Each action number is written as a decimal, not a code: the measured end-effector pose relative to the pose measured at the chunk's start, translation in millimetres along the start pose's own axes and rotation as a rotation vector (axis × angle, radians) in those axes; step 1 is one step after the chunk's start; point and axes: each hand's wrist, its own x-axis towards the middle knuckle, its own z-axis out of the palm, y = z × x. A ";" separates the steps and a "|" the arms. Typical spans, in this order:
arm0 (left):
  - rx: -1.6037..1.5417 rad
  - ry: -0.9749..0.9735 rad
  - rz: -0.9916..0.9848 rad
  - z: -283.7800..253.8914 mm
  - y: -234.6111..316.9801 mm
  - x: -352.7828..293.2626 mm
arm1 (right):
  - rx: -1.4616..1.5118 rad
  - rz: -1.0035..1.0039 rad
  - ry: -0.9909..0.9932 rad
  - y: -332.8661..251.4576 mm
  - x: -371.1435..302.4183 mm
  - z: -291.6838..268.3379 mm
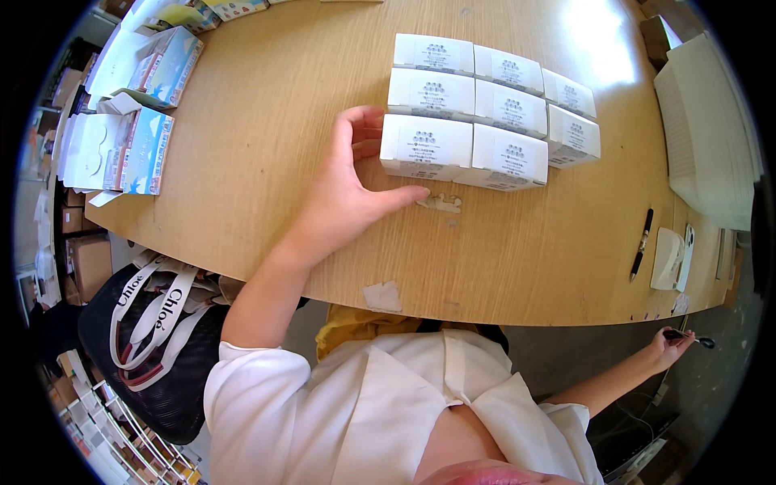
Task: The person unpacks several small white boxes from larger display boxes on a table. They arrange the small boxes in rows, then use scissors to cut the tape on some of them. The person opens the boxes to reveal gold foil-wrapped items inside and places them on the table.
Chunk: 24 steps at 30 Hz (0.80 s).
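Several small white cardboard boxes with printed labels [509, 107] stand in close rows on the wooden table, in front of me. My left hand [343, 194] reaches to the front left white box [427, 145]. Its fingers curve along that box's left side and the thumb stretches out near the table in front of it. Thumb and fingers are apart, and whether they touch the box is hard to tell. Far to the right, beyond the table's edge, my right hand [664, 349] is closed on a small black object with a rounded end [705, 343]; its kind is not clear.
Opened blue-and-white printed cartons [147, 149] line the table's left side. At the right lie a black pen [642, 245], a white-handled tool [687, 257] and a large white stack [703, 133]. Paper scraps [382, 297] stick to the tabletop [275, 105]. A black bag [162, 347] sits lower left.
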 end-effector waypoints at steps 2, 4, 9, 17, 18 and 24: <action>0.021 0.003 0.027 2.1 -3.1 -0.3 | 0.106 0.207 -0.294 -8.1 -45.7 24.5; 0.043 0.038 0.063 4.5 -6.3 -0.4 | 0.197 0.435 -0.681 -10.9 -75.3 34.7; 0.077 0.109 0.110 3.3 -10.1 1.3 | -0.204 0.152 -1.012 33.3 -190.4 59.1; 0.110 0.140 0.069 -1.0 2.1 -2.9 | -0.674 0.058 -1.404 82.6 -317.0 64.4; 0.136 0.148 0.071 -3.2 3.8 -4.8 | -0.676 0.060 -1.416 84.5 -323.0 64.8; 0.019 0.141 0.054 -19.3 10.1 -16.9 | -0.650 0.144 -1.418 88.1 -330.2 61.1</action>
